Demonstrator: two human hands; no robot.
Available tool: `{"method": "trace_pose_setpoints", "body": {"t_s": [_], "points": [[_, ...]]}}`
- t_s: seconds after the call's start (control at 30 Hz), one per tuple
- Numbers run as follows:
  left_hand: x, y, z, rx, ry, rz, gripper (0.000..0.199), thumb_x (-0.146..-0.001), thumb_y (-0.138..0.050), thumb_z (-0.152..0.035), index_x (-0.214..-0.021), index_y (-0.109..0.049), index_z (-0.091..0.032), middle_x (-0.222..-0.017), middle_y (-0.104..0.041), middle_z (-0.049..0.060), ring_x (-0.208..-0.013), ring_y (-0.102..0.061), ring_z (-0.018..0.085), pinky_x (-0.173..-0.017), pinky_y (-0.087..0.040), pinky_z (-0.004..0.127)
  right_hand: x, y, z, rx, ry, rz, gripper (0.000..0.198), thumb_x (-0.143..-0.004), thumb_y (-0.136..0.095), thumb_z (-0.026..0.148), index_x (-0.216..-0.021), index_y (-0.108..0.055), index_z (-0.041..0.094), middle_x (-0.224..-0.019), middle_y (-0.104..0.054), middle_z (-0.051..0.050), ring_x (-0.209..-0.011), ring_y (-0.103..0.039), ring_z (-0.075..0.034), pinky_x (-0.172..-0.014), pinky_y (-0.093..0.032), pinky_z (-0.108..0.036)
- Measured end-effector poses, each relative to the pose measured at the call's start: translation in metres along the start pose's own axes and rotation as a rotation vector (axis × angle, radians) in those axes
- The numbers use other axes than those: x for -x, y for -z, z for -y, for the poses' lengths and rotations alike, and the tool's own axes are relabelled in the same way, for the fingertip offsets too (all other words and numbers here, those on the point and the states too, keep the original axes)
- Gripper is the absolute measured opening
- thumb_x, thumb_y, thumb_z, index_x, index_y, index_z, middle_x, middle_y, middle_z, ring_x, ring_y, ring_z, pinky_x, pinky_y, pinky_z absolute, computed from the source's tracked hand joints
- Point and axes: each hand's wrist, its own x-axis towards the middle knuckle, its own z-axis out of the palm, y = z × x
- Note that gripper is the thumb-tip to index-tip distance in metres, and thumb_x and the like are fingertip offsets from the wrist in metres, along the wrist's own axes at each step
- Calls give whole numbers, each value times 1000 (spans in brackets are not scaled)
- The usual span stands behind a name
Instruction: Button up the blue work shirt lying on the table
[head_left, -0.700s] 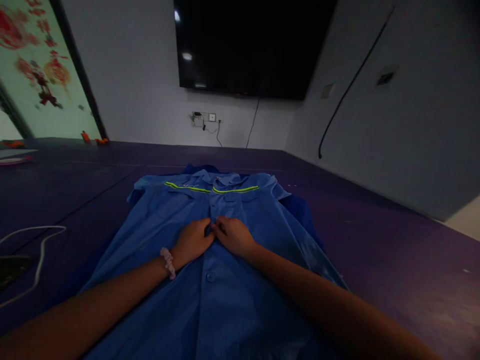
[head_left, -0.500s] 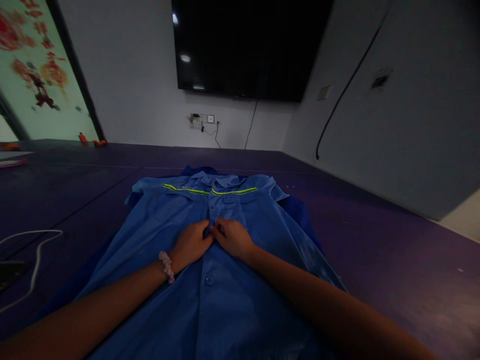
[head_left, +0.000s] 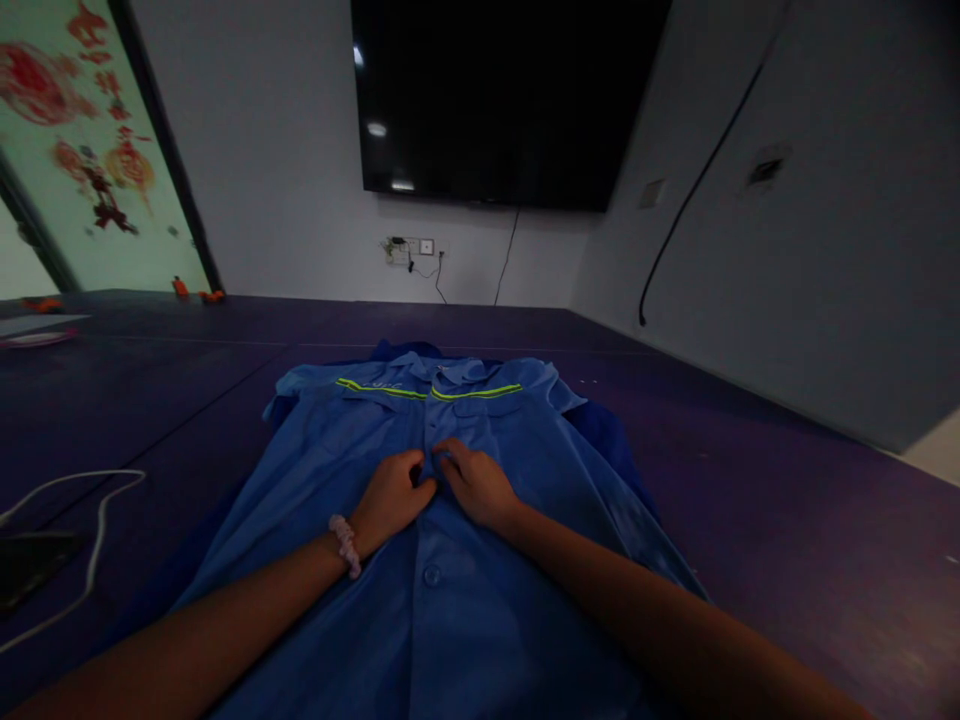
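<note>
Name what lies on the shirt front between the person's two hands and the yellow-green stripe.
In the head view, only blue shirt placket separates the left hand and right hand from the stripe; nothing rests there.

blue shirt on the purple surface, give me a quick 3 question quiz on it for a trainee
1. True or false: the blue shirt lies front side up on the purple surface.
2. Where do the left hand and right hand meet?
A. at the collar
B. on the button strip at mid-chest
C. on a sleeve
3. Fill in: the left wrist wears a pink ____.

Key
1. True; the yellow-green stripe across the chest and a button face up.
2. B; both sets of fingertips pinch the cloth there, above the button.
3. Scrunchie.
</note>
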Motion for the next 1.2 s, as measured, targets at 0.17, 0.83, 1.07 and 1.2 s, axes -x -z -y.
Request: {"method": "trace_pose_setpoints", "body": {"t_s": [0.17,0.83,1.07,1.2], "points": [[0,0,2,45,9,-2,12,-66,-48,-14,-56,-43,-19,-54,-42,-6,-54,-43,11,-54,-30,22,1,1,1,-10,25,29,33,-89,-40,20,-120,-52,22,-101,-68,-5,-88,-63,-17,-72,-39,-25],[-5,-3,10,110,-15,52,26,-77,-31,-20,-52,-40,-20,-56,-48,-1,-60,-47,15,-60,-36,26,2,1,0,34,22,29,13,-78,-56,26,-74,-63,16,-69,-62,-1,-63,-52,-11,-54,-27,-22],[-10,-4,16,142,-14,110,22,-71,-33,-16,-50,-38,-19,-53,-42,-3,-58,-45,13,-55,-34,23,3,0,1,61,-6,5,31,-83,-54,44,-75,-64,16,-68,-62,-1,-60,-53,-11,-52,-27,-21],[-14,-2,21,170,-28,179,19,-67,-36,-13,-50,-41,-19,-51,-42,-4,-54,-46,13,-52,-34,21,2,-1,2,71,-30,-14,33,-85,-52,44,-72,-63,16,-67,-63,-2,-60,-55,-11,-52,-28,-21]]}}
